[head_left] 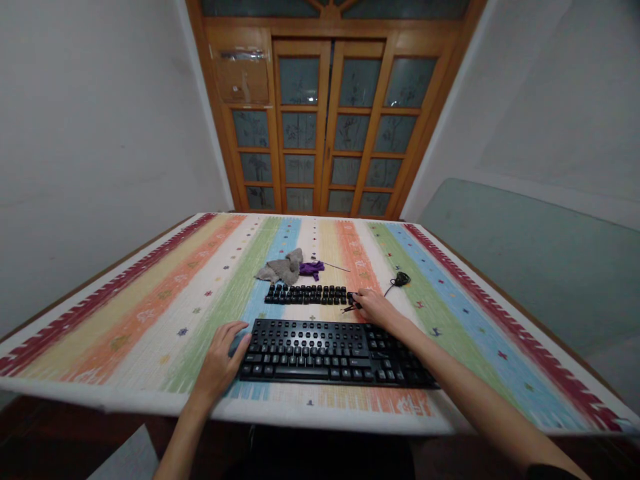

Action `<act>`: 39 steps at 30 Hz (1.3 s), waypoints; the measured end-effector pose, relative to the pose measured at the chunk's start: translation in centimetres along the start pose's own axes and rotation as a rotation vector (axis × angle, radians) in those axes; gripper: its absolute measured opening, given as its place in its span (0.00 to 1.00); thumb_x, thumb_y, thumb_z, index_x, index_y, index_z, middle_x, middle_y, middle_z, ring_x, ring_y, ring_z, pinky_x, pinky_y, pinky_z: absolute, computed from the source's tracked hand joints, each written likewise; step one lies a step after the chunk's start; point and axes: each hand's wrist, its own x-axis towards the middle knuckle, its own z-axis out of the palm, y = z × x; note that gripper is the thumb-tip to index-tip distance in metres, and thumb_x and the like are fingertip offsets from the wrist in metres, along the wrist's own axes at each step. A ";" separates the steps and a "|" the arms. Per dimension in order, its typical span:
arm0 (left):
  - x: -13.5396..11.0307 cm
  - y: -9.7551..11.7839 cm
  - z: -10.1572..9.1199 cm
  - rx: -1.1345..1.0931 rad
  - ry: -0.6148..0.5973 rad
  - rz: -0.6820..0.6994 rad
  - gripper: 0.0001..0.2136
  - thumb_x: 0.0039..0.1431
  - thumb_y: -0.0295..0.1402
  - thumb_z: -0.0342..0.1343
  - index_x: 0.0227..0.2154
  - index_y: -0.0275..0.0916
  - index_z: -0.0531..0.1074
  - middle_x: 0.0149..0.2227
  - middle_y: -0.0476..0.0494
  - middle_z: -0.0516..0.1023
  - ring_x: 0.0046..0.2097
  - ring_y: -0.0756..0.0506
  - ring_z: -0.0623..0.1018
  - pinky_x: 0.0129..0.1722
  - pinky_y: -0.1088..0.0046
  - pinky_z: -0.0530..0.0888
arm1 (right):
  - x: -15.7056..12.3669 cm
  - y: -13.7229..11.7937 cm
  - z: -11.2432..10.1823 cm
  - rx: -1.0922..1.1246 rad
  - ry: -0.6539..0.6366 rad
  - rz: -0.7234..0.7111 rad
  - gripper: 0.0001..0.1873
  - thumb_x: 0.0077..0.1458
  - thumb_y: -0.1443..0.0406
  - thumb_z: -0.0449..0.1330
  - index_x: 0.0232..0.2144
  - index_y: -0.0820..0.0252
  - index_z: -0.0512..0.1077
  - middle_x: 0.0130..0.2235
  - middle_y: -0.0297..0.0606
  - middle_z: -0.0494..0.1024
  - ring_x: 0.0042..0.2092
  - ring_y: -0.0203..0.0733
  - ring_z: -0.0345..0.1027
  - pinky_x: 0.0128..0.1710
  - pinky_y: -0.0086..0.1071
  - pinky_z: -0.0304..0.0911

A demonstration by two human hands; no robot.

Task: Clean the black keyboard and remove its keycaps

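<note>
A black keyboard lies on the striped cloth, several of its upper keys bare of caps. My left hand rests at the keyboard's left end, its thumb and fingers apart. Beyond the keyboard, loose black keycaps stand in neat rows. At the right end of those rows, my right hand has its fingers closed by a keycap. A small dark pronged tool sticks out to the left from under these fingers; its grip is hidden by the hand.
Behind the keycaps lie a crumpled grey cloth and a purple cloth, with a thin dark rod beside them. A coiled black cable sits to the right. Wooden doors stand past the table's far edge.
</note>
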 end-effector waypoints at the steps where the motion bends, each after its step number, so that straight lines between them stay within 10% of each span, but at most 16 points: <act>1: 0.0 0.0 0.0 0.001 -0.001 0.001 0.17 0.64 0.47 0.46 0.43 0.41 0.72 0.44 0.41 0.76 0.49 0.41 0.75 0.54 0.57 0.72 | -0.1 -0.1 -0.2 0.006 0.000 0.004 0.13 0.58 0.73 0.52 0.42 0.66 0.74 0.41 0.50 0.75 0.42 0.46 0.71 0.40 0.32 0.62; 20: 0.0 0.0 -0.1 -0.016 -0.019 0.029 0.14 0.64 0.41 0.47 0.43 0.40 0.72 0.43 0.41 0.76 0.49 0.42 0.75 0.53 0.60 0.72 | -0.2 -1.2 -2.2 0.229 0.211 -0.103 0.13 0.61 0.68 0.53 0.42 0.64 0.76 0.36 0.44 0.72 0.38 0.43 0.67 0.40 0.33 0.62; 29: -0.2 -0.3 -0.4 -0.084 -0.134 0.104 0.10 0.61 0.34 0.50 0.38 0.41 0.77 0.43 0.42 0.76 0.48 0.42 0.74 0.52 0.61 0.71 | 0.1 -10.0 -6.3 0.628 0.404 -0.331 0.15 0.66 0.65 0.48 0.35 0.63 0.74 0.38 0.42 0.68 0.44 0.44 0.62 0.47 0.38 0.59; 39: -0.3 -0.1 -0.8 -0.159 -0.125 0.085 0.07 0.57 0.33 0.55 0.33 0.39 0.77 0.38 0.42 0.77 0.44 0.43 0.75 0.47 0.63 0.72 | 2.6 -18.5 -4.5 0.595 0.083 -0.455 0.10 0.60 0.64 0.59 0.41 0.64 0.77 0.34 0.39 0.69 0.36 0.39 0.64 0.38 0.30 0.59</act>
